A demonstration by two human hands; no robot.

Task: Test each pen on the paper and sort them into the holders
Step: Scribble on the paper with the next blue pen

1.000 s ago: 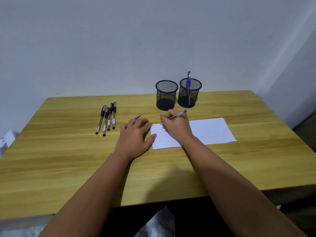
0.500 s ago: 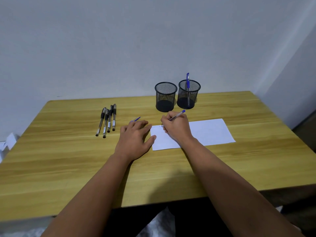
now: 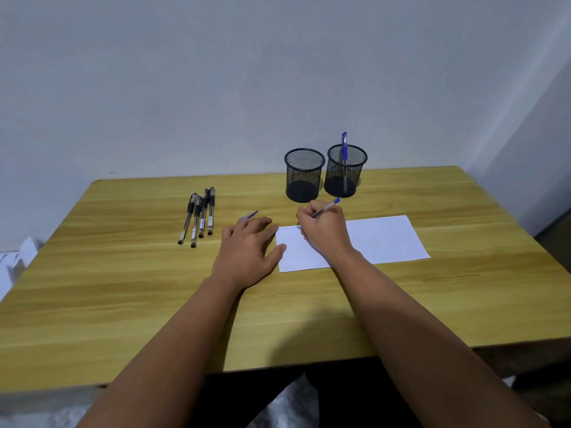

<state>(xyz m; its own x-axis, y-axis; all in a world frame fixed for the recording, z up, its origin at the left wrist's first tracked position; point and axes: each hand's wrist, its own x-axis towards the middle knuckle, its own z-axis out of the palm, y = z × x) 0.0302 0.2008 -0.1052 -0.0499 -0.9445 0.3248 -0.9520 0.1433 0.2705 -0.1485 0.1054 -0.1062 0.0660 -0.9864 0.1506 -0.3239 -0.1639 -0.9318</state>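
My right hand (image 3: 324, 231) grips a blue pen (image 3: 328, 206) with its tip on the top left part of the white paper (image 3: 383, 239), where faint marks show. My left hand (image 3: 247, 251) lies flat, fingers apart, with its thumb on the paper's left edge. A blue pen cap or pen end (image 3: 251, 215) peeks out beyond its fingers. Several black pens (image 3: 199, 216) lie side by side to the left. Two black mesh holders stand at the back: the left holder (image 3: 303, 174) looks empty, the right holder (image 3: 346, 170) has one blue pen (image 3: 344, 148) upright in it.
The wooden table (image 3: 123, 288) meets a pale wall at its far edge. White crumpled material (image 3: 18, 261) sits off the table's left side. The table's right end drops off near a wall corner.
My right hand has shifted slightly on the paper with the pen. The view has tilted a little. My left hand stays in place.
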